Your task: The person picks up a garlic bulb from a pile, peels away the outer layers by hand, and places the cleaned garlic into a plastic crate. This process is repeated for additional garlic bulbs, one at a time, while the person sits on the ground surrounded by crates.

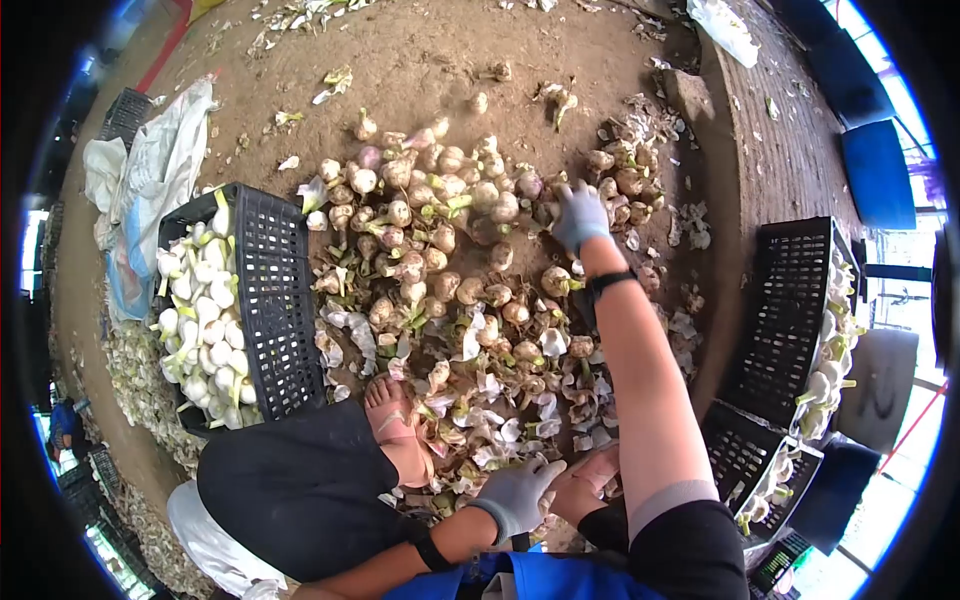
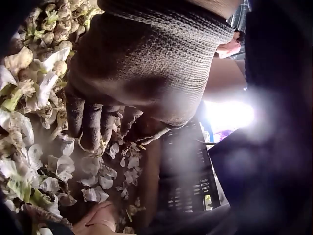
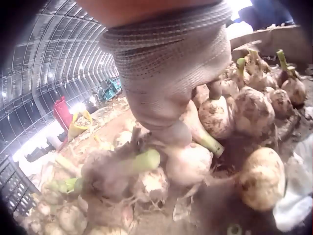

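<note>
My gloved right hand (image 1: 580, 217) reaches into the right side of a heap of dirty garlic bulbs (image 1: 440, 185). In the right wrist view, its fingers and thumb curl round a garlic bulb whose cut stem (image 3: 208, 139) sticks out below the palm; most of that bulb is hidden by the glove. Other soil-stained bulbs (image 3: 254, 110) lie close about the fingers. My gloved left hand (image 1: 515, 497) hangs low between the knees, over loose papery skins (image 1: 490, 385). Its fingers (image 2: 91, 125) droop loosely, and no bulb shows in them.
At the left, a black crate (image 1: 275, 300) holds cleaned white garlic (image 1: 205, 330). More black crates (image 1: 785, 310) with white garlic stand at the right, beside a wooden plank (image 1: 775, 150). White sacks (image 1: 150, 180) lie at the far left. My sandalled foot (image 1: 390, 410) borders the skins.
</note>
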A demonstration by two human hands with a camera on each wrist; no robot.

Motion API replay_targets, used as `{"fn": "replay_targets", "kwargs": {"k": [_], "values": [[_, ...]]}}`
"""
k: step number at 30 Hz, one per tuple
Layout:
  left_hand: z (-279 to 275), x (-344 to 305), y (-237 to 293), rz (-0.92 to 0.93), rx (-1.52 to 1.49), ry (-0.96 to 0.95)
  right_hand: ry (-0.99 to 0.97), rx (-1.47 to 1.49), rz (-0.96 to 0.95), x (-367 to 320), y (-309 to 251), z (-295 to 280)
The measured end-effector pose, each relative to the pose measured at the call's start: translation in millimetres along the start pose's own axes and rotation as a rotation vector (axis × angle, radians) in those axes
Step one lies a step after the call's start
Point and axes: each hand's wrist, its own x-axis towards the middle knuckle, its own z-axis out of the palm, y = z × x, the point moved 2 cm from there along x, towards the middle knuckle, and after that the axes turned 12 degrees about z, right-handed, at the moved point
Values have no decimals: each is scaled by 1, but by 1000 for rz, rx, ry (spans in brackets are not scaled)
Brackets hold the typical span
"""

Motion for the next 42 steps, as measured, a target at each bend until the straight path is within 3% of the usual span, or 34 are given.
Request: {"fn": "replay_targets", "kwargs": {"k": [1,4,5,6,8,9,10,12,14,16,18,20,22,24,26,28,30,33,34,36,37,38,40,41,42], "values": [[0,-1,4,20,-9,0,-68,187,81,-19,10,4],[3,-5,13,52,6,113,127,631,127,-84,65,34],[-7,-8,22,5,-36,172,66,1087,99,-117,74,37],[0,-6,12,206,-45,403,-260,1559,165,-151,85,45],[-15,-6,22,230,-277,639,-351,1782,183,-243,65,-4],[-10,-5,16,196,-190,767,-281,1680,187,-278,69,-2],[-9,-1,19,238,-394,864,-234,1617,192,-316,56,-33],[-12,1,21,290,-716,790,-227,1698,204,-374,55,-37],[-11,-4,41,298,-962,660,-28,1464,100,-420,59,-53],[-4,-9,52,302,-882,613,-65,1566,105,-458,57,-75],[13,-7,56,248,-1104,543,144,1453,6,-484,67,-77],[14,-15,83,172,-1337,324,468,958,-49,-511,73,-100],[23,-19,94,215,-1245,244,526,902,-2,-532,76,-102],[32,-22,107,416,-873,250,602,839,-16,-546,79,-100],[39,-30,123,388,-859,206,708,823,6,-555,83,-98],[44,-34,137,554,-710,198,736,846,9,-563,89,-94],[49,-35,143,578,-669,155,793,809,16,-570,93,-93],[57,-33,140,531,-621,217,794,979,17,-583,94,-100],[61,-27,131,685,-474,345,679,1335,-48,-579,96,-89],[67,-26,127,604,-567,325,416,1971,176,-580,91,-86],[68,-25,123,719,-394,368,185,2222,214,-583,94,-88],[72,-24,119,730,-343,345,178,2347,87,-581,99,-78],[77,-27,118,971,-188,206,272,2318,127,-575,96,-65],[80,-34,123,777,-404,129,258,2319,124,-572,97,-56],[81,-40,129,549,-764,8,387,2211,129,-569,102,-48]]}}
